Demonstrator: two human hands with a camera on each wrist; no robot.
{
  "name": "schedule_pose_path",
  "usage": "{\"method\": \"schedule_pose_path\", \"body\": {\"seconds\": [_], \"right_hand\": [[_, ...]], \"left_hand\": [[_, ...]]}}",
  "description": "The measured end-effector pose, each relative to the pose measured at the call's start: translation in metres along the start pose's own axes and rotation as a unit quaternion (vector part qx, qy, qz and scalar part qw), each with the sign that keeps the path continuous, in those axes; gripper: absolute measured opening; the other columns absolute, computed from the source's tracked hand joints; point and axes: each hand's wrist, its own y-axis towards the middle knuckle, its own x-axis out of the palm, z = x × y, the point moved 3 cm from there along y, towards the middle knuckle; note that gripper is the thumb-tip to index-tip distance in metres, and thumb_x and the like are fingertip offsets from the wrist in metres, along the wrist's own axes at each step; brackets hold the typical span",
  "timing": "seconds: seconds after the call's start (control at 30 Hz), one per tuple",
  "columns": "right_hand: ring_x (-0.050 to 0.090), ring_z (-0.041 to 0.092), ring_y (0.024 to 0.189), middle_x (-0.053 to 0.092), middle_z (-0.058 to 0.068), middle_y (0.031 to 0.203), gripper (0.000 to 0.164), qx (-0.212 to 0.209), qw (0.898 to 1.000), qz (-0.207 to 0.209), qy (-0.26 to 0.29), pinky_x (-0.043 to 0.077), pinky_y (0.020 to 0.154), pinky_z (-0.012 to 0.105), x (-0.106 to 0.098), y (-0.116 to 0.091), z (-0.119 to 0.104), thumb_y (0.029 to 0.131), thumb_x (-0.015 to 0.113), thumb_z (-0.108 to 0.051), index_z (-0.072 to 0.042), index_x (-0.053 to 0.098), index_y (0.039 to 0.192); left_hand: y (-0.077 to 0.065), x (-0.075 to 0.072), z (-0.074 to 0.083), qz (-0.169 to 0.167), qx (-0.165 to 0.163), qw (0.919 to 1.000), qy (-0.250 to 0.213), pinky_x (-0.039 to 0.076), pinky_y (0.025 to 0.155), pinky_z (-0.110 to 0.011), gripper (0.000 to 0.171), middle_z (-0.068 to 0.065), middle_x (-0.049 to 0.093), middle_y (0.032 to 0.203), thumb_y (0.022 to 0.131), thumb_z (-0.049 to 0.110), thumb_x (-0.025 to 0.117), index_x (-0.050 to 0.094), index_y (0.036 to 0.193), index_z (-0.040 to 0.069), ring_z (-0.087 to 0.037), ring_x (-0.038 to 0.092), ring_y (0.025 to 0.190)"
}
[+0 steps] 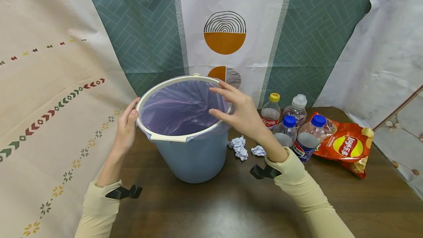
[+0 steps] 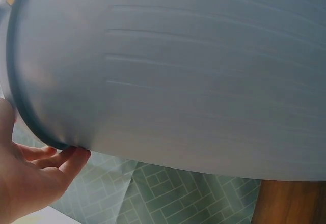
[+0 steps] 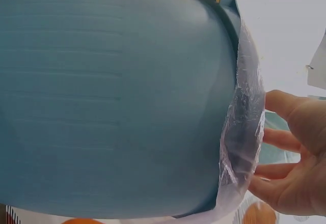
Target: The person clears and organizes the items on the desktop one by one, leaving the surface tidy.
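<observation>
A blue-grey trash bin with a cream rim stands upright on the table. Lining it is a translucent purple trash bag, whose edge folds over the rim on the right side and hangs outside, as the right wrist view shows of the bag. My left hand holds the bin's rim at the left, the fingertips under its lip in the left wrist view. At the right rim my right hand has its fingers spread and extended, by the bag's folded edge.
Crumpled paper balls lie right of the bin. Several plastic bottles stand beyond my right forearm, beside a red chip bag. The brown table reaches to patterned cloth at the back and left.
</observation>
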Motion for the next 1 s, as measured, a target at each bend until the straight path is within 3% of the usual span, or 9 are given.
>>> {"method": "schedule_pose_path", "body": {"seconds": [0.27, 0.5, 0.7, 1.0], "right_hand": [[0.066, 0.027, 0.107, 0.050, 0.013, 0.143, 0.042, -0.015, 0.999, 0.026, -0.015, 0.057, 0.089, 0.039, -0.007, -0.009, 0.004, 0.088, 0.071, -0.020, -0.011, 0.063, 0.127], [0.056, 0.024, 0.122, 0.056, 0.012, 0.136, 0.040, -0.022, 0.996, 0.081, 0.008, 0.057, 0.089, 0.039, -0.015, -0.020, 0.016, 0.091, 0.064, -0.009, -0.006, 0.059, 0.130], [0.059, 0.023, 0.114, 0.058, 0.011, 0.130, 0.044, 0.009, 0.992, 0.123, 0.002, 0.057, 0.086, 0.039, -0.019, -0.035, 0.032, 0.090, 0.061, -0.005, -0.005, 0.054, 0.133], [0.059, 0.031, 0.112, 0.055, 0.017, 0.131, 0.052, 0.083, 0.994, 0.052, -0.049, 0.056, 0.088, 0.045, -0.004, -0.061, 0.066, 0.090, 0.061, -0.007, -0.001, 0.043, 0.138]], "left_hand": [[0.000, 0.000, 0.001, 0.002, 0.002, 0.9999, -0.010, 0.047, 0.084, -0.007, 0.049, -0.031, 0.044, 0.139, 0.101, 0.019, 0.033, 0.037, 0.147, 0.000, 0.002, 0.055, 0.102], [0.000, 0.001, 0.000, 0.004, 0.000, 1.0000, -0.005, 0.048, 0.083, -0.007, 0.050, -0.027, 0.045, 0.138, 0.101, 0.020, 0.032, 0.037, 0.147, 0.001, 0.001, 0.056, 0.101], [0.000, 0.001, -0.001, -0.003, -0.004, 0.9998, -0.019, 0.047, 0.086, -0.006, 0.051, -0.030, 0.040, 0.143, 0.102, 0.020, 0.033, 0.034, 0.148, -0.001, 0.002, 0.054, 0.107], [0.000, 0.001, -0.001, -0.003, -0.011, 0.9993, -0.035, 0.047, 0.087, -0.007, 0.051, -0.029, 0.038, 0.144, 0.102, 0.020, 0.033, 0.034, 0.148, -0.001, 0.001, 0.053, 0.108]]}}
